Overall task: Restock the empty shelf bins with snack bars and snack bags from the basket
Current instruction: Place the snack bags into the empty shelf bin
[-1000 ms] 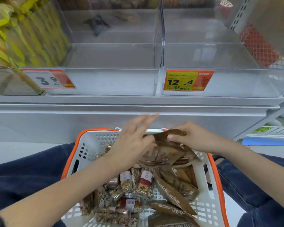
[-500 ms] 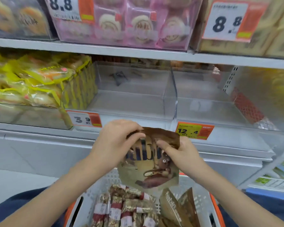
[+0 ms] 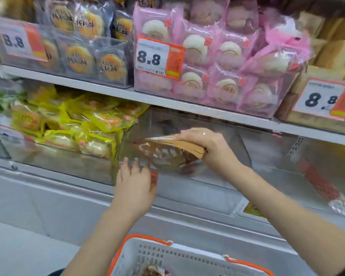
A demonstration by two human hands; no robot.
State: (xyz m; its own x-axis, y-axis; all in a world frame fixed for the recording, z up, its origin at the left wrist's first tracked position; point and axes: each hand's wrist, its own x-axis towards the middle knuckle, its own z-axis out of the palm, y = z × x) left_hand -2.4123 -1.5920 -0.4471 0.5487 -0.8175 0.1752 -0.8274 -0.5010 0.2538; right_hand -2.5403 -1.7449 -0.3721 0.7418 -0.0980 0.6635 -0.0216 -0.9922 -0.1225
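Observation:
My right hand [image 3: 209, 148] grips a stack of brown snack bags [image 3: 167, 154] by its top edge and holds it inside the clear middle shelf bin [image 3: 223, 188]. The lower part of the bags shows through the bin's front wall. My left hand [image 3: 134, 182] rests with spread fingers against the front of that bin, over its price tag. The white basket [image 3: 187, 259] with orange rim sits at the bottom edge; a few snack bars [image 3: 153, 271] show in it.
Yellow-wrapped pastries [image 3: 84, 128] fill the bin to the left. Another clear bin [image 3: 299, 172] stands to the right. On the shelf above are pink bun packs [image 3: 223, 62], dark pastry packs [image 3: 84, 42] and 8.8 price tags [image 3: 159, 56].
Both hands rose from the basket with the brown bags. My right hand carried them into the middle bin; my left hand let go and now rests on the bin's front. The view tilted upward.

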